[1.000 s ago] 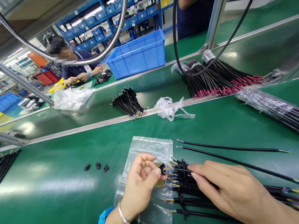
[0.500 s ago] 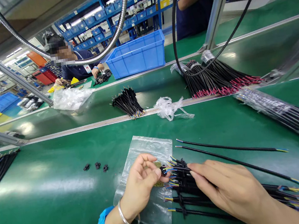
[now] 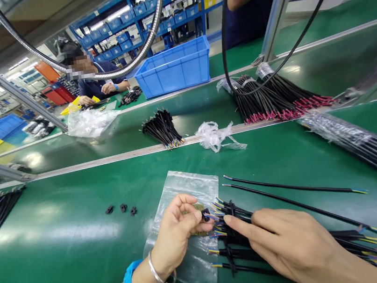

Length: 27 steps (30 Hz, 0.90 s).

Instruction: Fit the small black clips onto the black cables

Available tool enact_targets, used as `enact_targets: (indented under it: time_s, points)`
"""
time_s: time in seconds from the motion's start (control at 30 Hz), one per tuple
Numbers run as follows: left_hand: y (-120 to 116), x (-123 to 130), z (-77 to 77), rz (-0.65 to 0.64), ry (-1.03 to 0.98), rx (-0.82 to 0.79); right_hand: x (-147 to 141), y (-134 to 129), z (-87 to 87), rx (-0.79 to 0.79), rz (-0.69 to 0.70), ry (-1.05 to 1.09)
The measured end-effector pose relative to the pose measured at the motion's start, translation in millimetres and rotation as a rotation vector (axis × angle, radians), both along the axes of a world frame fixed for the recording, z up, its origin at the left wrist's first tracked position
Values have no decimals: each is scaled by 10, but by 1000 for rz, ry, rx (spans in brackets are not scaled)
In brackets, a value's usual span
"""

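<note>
My left hand [image 3: 181, 223] pinches a small black connector [image 3: 205, 214] over a clear plastic bag [image 3: 197, 272]. Coloured wire ends reach the connector from the right. My right hand [image 3: 291, 239] lies over a bundle of black cables [image 3: 237, 233], its index finger stretched toward the wire ends near the connector; its other fingers are bent, and what they hold, if anything, is hidden. Several cables in the bundle carry black fittings near their stripped ends. Behind my left fingers, a greenish-yellow piece [image 3: 200, 227] shows in part on the bag.
Three small black parts [image 3: 123, 208] lie left of the bag. Two loose cables [image 3: 290, 185] lie behind my right hand. Farther back are a metal rail [image 3: 120, 159], wrapped cables [image 3: 358, 139], a blue bin [image 3: 174, 70] and a seated person [image 3: 101, 81].
The index finger of my right hand has moved left and stretched out toward the connector. My left hand keeps its pinch. The seated person's hands have shifted.
</note>
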State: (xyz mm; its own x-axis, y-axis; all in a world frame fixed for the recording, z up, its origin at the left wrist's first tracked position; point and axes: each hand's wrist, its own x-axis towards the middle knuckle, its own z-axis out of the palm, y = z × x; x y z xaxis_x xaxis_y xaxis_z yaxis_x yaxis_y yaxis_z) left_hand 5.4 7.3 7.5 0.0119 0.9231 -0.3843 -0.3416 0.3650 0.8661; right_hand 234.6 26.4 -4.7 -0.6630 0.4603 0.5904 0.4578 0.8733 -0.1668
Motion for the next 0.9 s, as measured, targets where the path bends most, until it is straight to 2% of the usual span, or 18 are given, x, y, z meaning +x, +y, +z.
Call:
enact_targets:
  time_s: [0.17, 0.4, 0.67, 0.9]
  points:
    - [-20, 21, -5, 16, 73, 66, -11, -21, 60, 4, 2, -56]
    - [-125, 19, -81, -22, 252, 274, -24, -39, 90, -37, -51, 17]
    - [-127, 9, -68, -41, 252, 275, 6, -46, 41, -11, -110, 27]
    - [-169, -32, -79, -83, 350, 296, -16, -61, 10, 8, -134, 29]
